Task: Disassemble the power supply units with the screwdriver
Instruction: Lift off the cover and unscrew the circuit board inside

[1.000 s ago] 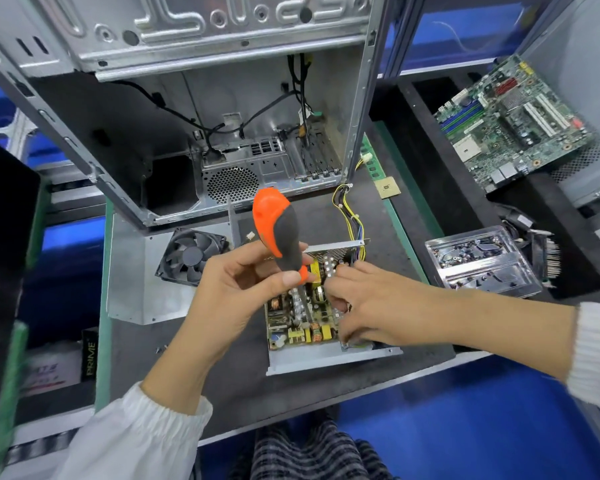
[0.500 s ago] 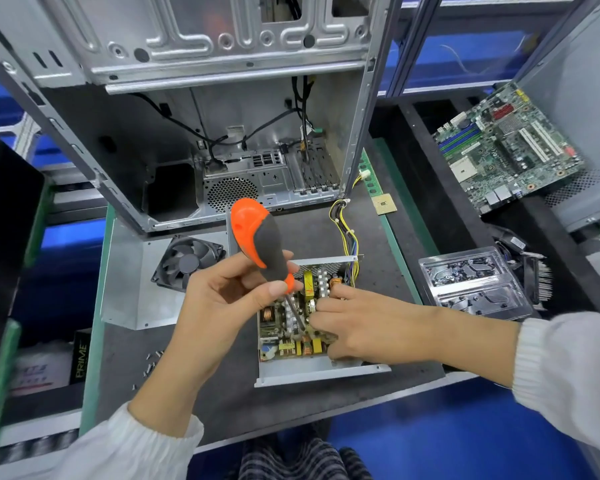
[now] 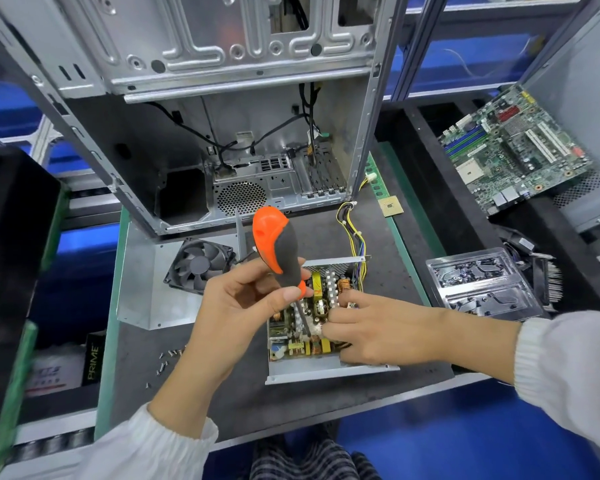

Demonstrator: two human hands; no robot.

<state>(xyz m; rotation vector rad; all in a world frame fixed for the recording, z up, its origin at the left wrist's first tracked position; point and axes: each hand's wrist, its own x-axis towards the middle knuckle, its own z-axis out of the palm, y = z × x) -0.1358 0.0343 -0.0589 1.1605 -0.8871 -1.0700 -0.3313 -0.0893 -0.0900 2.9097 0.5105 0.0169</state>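
Observation:
An opened power supply unit [image 3: 326, 370] lies on the dark mat, its circuit board with coils and heat sinks exposed. My left hand [image 3: 236, 310] grips the orange and black screwdriver [image 3: 274, 247] by the lower handle; its shaft runs down into the board. My right hand [image 3: 371, 327] rests on the right part of the board, fingertips curled among the components beside the shaft. A yellow and black cable bundle [image 3: 354, 233] leaves the unit's far corner.
An empty computer case [image 3: 222, 98] stands behind. A black fan [image 3: 200, 265] lies on a metal cover plate [image 3: 142, 296] at left. Several loose screws [image 3: 165, 362] lie near my left wrist. A motherboard [image 3: 513, 150] and a clear plastic tray [image 3: 482, 285] sit at right.
The screwdriver handle has tilted slightly while my left hand keeps turning it in place. My right hand stays on the board. The view has shifted a little.

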